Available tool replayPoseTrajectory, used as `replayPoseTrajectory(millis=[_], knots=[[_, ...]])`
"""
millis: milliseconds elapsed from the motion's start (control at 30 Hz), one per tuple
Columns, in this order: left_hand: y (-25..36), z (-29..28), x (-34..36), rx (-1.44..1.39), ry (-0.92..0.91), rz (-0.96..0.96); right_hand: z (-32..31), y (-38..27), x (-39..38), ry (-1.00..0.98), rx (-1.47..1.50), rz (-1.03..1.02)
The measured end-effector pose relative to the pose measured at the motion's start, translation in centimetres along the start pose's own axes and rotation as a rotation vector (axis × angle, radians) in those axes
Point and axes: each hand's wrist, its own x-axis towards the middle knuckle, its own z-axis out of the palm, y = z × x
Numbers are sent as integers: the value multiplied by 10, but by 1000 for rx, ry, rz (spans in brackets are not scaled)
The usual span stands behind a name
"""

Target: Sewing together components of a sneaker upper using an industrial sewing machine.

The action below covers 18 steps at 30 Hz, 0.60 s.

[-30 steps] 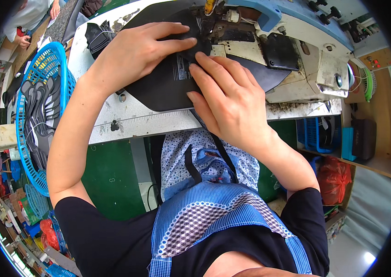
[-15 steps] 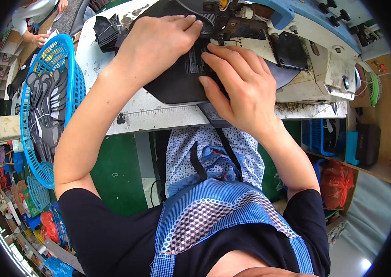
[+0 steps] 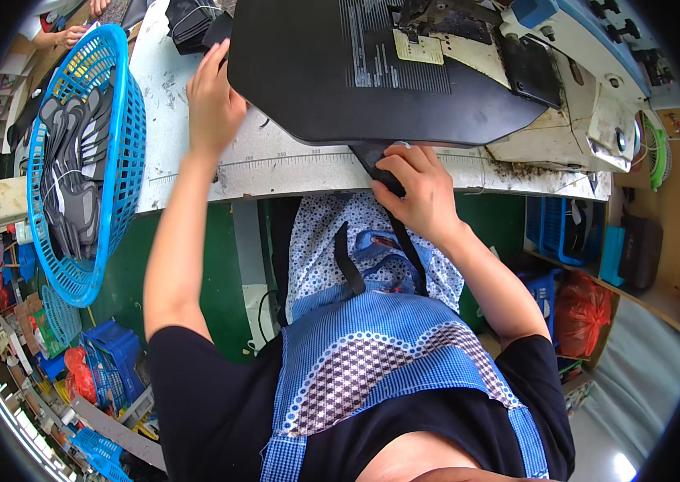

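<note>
A large black plate with scored grey lines lies around the needle area of a sewing machine. At the plate's near edge, my right hand is closed on a dark flat piece that slants down over the table's front edge. My left hand is beside the plate's left corner. Its fingers stretch up toward a tied bundle of black pieces, the thumb standing apart. The fingertips meet the dark edge of a piece there; whether they touch it I cannot tell.
A blue plastic basket of grey-and-black pieces stands at the left. The pale table carries a printed ruler along its front. Another person's hand shows at the far left. A red bag sits low at the right.
My left hand has left the machine area and moved left toward the bundle. My right hand has drawn back to the table's front edge, uncovering the plate. The view has shifted slightly.
</note>
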Motion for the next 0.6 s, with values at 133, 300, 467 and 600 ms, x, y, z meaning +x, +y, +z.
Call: replayPoseTrajectory(millis=[133,300,467,600], knots=[[100,-13,-44,-254,-204,-125,2,-4,-4,-24,-3,144],[170,4,-79,-435,-279,141,-1,-9,4,-70,-89,178],[165,6,-92,-435,-253,132,3,-13,8,-90,-233,33],[161,7,-95,-457,-263,188,4,-6,8,-158,-254,24]])
